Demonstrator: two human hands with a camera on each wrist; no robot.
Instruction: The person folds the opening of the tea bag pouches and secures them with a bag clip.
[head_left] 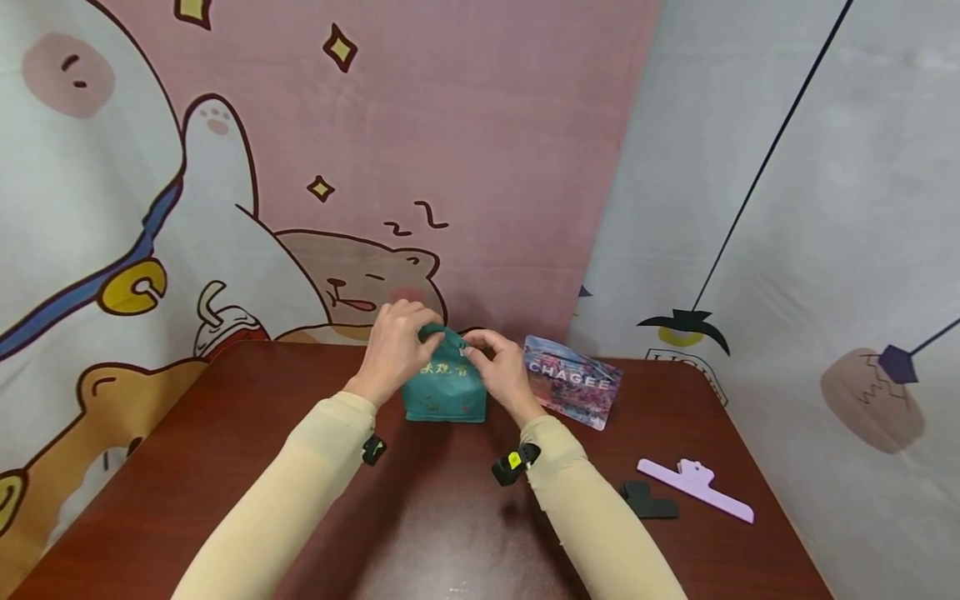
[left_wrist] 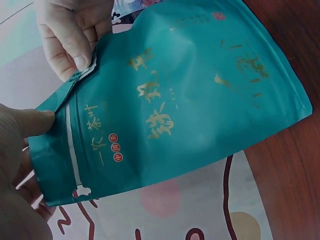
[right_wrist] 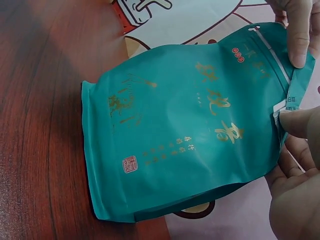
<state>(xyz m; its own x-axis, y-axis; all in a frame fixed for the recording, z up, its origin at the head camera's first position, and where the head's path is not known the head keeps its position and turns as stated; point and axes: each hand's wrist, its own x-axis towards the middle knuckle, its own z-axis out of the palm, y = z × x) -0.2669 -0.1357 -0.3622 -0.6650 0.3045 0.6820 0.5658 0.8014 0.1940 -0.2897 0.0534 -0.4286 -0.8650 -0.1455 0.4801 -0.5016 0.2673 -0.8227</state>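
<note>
A teal tea pouch (head_left: 444, 393) with gold Chinese lettering stands upright on the table, near its back edge. My left hand (head_left: 397, 346) grips the top left corner, thumb on the printed front in the left wrist view. At the other end of the top edge, my right hand (head_left: 504, 371) pinches the pouch between thumb and fingers. A pale strip (left_wrist: 71, 145) runs across the pouch just below the top. By my right thumb (right_wrist: 295, 122), the top edge is bent over and part of the strip is creased. The pouch's inside is hidden.
A purple-pink CHAGEE pouch (head_left: 573, 383) lies to the right of the teal one. Nearer the front right are a black clip (head_left: 649, 502) and a longer lilac clip (head_left: 696, 488). Printed cartoon cloth (head_left: 487, 167) hangs behind the brown table (head_left: 247, 433).
</note>
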